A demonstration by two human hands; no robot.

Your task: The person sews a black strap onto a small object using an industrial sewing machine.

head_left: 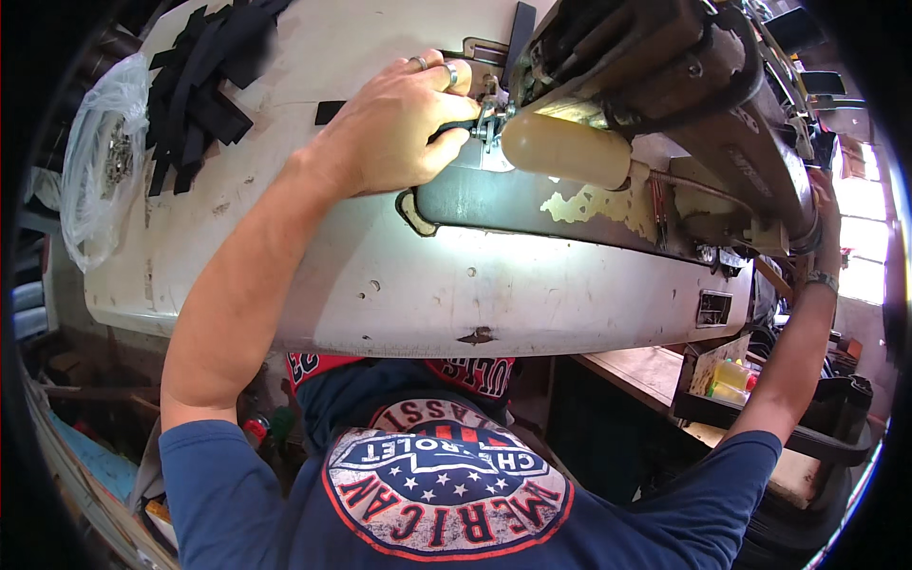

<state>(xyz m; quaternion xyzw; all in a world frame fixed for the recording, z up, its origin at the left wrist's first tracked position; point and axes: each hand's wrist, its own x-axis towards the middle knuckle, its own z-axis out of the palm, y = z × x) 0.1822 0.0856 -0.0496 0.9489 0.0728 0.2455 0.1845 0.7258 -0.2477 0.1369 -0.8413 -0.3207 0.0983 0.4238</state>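
My left hand is closed on a black strip, its fingers bent beside the metal presser foot of a large, worn sewing machine. Part of the strip is hidden under the hand. A cream padded cylinder sits just right of the foot. My right hand reaches to the far right end of the machine, fingers curled on something I cannot make out, largely hidden by the machine head.
The white, chipped tabletop holds a pile of black strips and a clear plastic bag with small metal pieces at left. A black-edged tray with small items hangs below right. A bright window is at far right.
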